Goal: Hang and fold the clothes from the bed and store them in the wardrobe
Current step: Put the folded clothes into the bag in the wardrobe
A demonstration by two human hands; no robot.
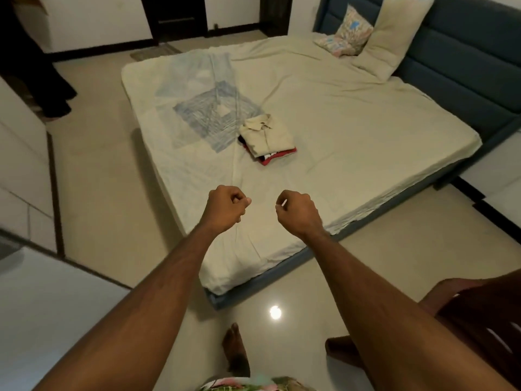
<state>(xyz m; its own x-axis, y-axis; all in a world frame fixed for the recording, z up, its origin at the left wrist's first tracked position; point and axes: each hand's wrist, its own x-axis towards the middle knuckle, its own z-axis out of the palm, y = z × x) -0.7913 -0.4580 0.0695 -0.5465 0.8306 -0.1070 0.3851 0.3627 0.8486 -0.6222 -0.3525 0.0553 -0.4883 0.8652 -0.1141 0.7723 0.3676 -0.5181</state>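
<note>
Your left hand and right hand are curled into fists and hold nothing, stretched out side by side over the near edge of the bed. At 12 o'clock from them sits a small pile of folded clothes, a cream shirt on top of something red. It looks stacked so you can carry it all at once. The wardrobe is not clearly seen.
</note>
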